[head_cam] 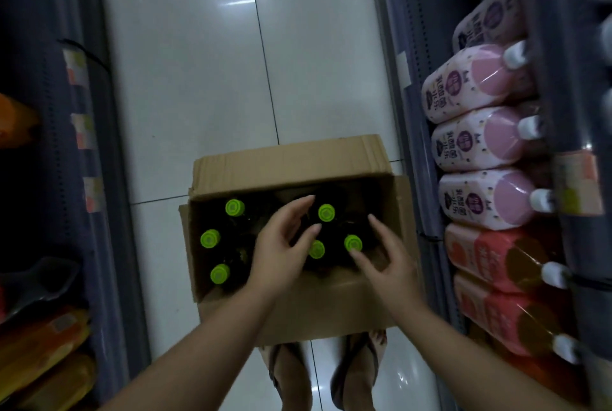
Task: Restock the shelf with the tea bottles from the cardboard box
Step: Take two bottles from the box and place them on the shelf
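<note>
An open cardboard box [288,162] stands on the floor in front of my feet. Inside it stand several dark tea bottles with bright green caps; one cap [326,213] shows between my hands, another [353,242] near my right thumb. My left hand [281,245] hovers over the middle of the box, fingers spread, holding nothing. Over the box's right side my right hand [385,258] is also open and empty, thumb close to a green cap. The bottle bodies are lost in shadow.
Shelves line both sides of a narrow aisle with a white tiled floor [198,79]. On the right shelf stand pink bottles [480,86] and red-labelled bottles [496,258] with white caps. Orange packs [43,344] sit on the left shelf.
</note>
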Demonstrator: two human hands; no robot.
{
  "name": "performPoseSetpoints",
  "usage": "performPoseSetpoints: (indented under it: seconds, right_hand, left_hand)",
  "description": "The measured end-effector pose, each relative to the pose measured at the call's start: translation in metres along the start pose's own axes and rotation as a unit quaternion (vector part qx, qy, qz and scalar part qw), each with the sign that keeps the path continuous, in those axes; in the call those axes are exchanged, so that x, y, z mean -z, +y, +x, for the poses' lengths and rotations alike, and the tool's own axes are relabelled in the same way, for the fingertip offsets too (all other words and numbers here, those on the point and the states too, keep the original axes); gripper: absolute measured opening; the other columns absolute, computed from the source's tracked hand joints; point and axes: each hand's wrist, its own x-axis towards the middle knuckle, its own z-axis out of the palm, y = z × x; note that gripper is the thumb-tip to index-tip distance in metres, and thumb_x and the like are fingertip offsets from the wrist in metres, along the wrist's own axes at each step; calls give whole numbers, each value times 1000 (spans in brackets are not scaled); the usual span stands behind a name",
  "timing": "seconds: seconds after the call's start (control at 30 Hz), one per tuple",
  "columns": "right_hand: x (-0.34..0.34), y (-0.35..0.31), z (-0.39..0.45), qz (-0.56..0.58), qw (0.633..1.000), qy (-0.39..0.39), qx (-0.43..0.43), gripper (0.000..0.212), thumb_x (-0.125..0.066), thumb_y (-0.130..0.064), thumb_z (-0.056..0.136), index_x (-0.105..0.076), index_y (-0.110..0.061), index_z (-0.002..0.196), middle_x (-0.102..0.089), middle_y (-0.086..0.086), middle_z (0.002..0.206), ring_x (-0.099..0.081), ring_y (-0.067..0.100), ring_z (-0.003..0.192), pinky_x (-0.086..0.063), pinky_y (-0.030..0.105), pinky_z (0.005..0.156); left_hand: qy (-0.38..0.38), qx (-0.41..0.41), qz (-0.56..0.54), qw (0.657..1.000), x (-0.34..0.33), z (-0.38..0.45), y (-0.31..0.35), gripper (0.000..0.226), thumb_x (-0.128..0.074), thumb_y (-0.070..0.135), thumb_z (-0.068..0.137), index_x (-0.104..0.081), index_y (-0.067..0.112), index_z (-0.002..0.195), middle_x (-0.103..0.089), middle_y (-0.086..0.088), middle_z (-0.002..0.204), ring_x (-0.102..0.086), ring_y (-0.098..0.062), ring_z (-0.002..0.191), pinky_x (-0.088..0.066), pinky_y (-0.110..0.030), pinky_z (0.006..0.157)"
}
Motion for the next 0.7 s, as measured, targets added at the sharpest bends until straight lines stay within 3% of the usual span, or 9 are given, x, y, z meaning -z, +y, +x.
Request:
performPoseSetpoints:
  seconds: [0.07,0.17,0.27,0.33,0.5,0.6,0.7]
  right_hand:
    - [-7,2,1,-8,1000,-27,-13,67,-72,-33,79,-40,-40,137,-43,-14,142,-40,3,131,-37,26,106]
    - [-16,13,10,-16,998,-54,-28,71,-74,-32,78,-38,-39,140,-32,-18,148,-30,-1,134,-30,19,103]
    - [-26,30,26,-42,995,-80,-38,75,-76,-22,77,-38,-34,141,-26,-10,154,-25,5,139,-23,16,105]
    - [-32,38,33,-62,994,-79,-47,72,-75,-14,77,-42,-31,139,-28,-3,155,-26,11,141,-20,15,106]
    - [-39,42,39,-23,997,-41,-53,61,-69,-11,83,-47,-32,136,-34,-1,153,-30,11,139,-21,8,100]
    - [-36,43,37,0,999,-16,-43,58,-68,-13,84,-48,-31,135,-37,-1,150,-31,3,132,-19,-9,87]
    - [-25,36,26,11,1000,2,-9,54,-69,-17,84,-51,-33,132,-42,-5,147,-34,-1,130,-22,-9,88]
  left_hand:
    - [-16,13,10,1000,-12,16,-12,47,-67,5,84,-56,28,123,-59,9,127,-52,1,122,-41,-27,107]
    - [-22,36,61,997,-27,35,-33,59,-70,6,81,-49,26,132,-52,5,136,-46,-4,129,-37,-21,108]
    - [-61,37,171,983,-44,52,-46,73,-73,8,78,-39,23,141,-40,0,146,-36,-12,137,-28,-24,112]
    - [-68,44,217,973,-52,59,-51,73,-70,7,80,-35,20,143,-38,-2,147,-34,-16,137,-23,-19,109]
    - [38,2,181,983,-53,67,-66,45,-68,-2,77,-64,18,118,-64,-1,121,-57,-15,117,-34,-1,88]
    - [40,-27,181,982,-51,62,-68,42,-70,-3,74,-67,18,110,-65,1,114,-59,-16,114,-41,-17,97]
    - [24,-63,190,980,-41,54,-58,39,-74,3,73,-68,20,108,-59,7,118,-54,-18,120,-40,-30,103]
